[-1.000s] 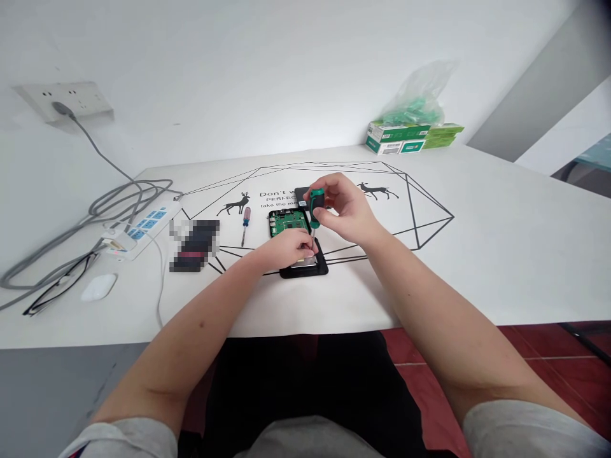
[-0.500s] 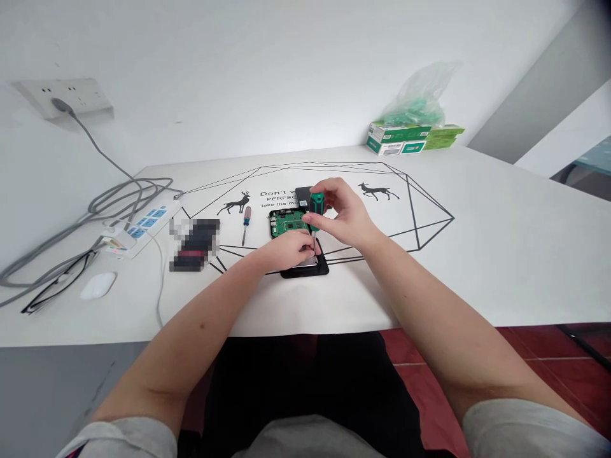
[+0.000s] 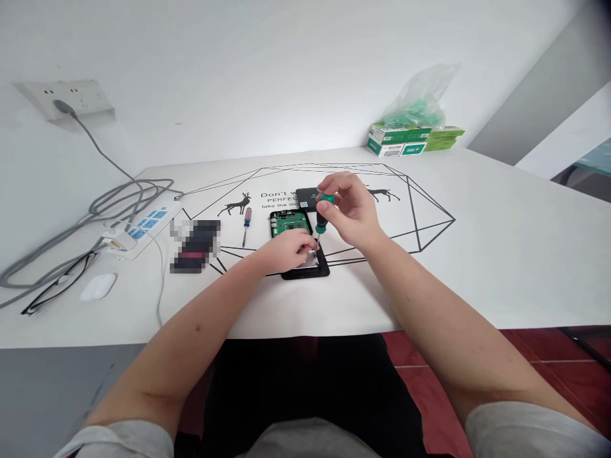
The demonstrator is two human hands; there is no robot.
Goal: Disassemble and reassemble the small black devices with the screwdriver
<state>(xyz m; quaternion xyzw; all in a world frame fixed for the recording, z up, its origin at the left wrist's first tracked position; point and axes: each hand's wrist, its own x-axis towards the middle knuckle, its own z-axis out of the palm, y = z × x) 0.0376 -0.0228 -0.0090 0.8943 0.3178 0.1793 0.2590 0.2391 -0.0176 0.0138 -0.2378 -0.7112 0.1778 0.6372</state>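
A screwdriver (image 3: 321, 219) with a green and black handle is in my right hand (image 3: 356, 213), shut on its upper end. Its shaft points down, slightly tilted, at a silvery metal part (image 3: 311, 260) in a black case half (image 3: 305, 274). My left hand (image 3: 292, 249) lies over that case with fingers curled and pressed together beside the screwdriver's tip. What those fingers hold, if anything, is hidden. Just behind sits a green circuit board (image 3: 289, 221) in a black shell. A flat black piece (image 3: 305, 198) with a small label lies farther back, partly covered by my right hand.
A second screwdriver (image 3: 247, 226) lies left of the board, near a pixelated dark item (image 3: 196, 247). Farther left are a power strip (image 3: 147, 222), grey cables, glasses (image 3: 60, 283) and a white mouse (image 3: 98, 287). Green and white boxes (image 3: 398, 140) with a plastic bag stand at the back right.
My right hand has shifted slightly right and up, tilting the screwdriver's handle to the right. More of the metal part and of the rear black piece shows. My left hand has barely moved.
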